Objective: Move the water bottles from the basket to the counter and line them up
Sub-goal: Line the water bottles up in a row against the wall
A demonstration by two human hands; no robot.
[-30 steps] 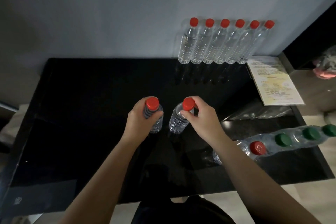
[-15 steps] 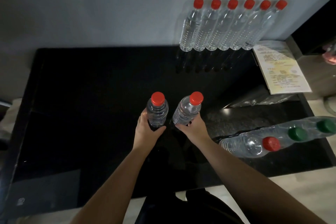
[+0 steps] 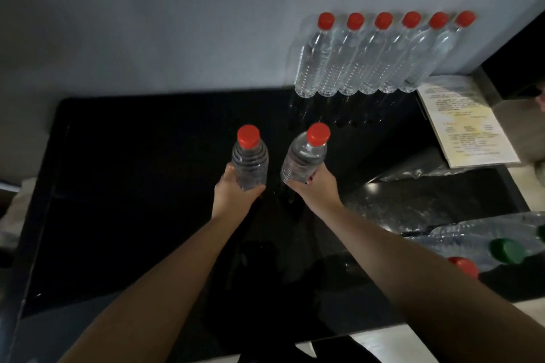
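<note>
1. Since a second ago both hands have slid from the caps to the lower bodies, and the two bottles have moved toward 12 o'clock.
2. The left hand (image 3: pixel 233 191) grasps the left bottle (image 3: pixel 250 162). The right hand (image 3: pixel 315 188) grasps the right bottle (image 3: pixel 303 159), tilted toward 1 o'clock above the counter (image 3: pixel 147 186).
3. Done: the six-bottle row (image 3: pixel 371 59) stands at 1 o'clock.
4. Left to do, by judgement: these two, plus the wrapped bottles (image 3: pixel 486 242) at 4 o'clock. No basket is in view.

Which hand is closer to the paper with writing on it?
Right. The right hand, gripping a bottle, sits left of the paper; the left hand, gripping another bottle, is farther left.
</note>
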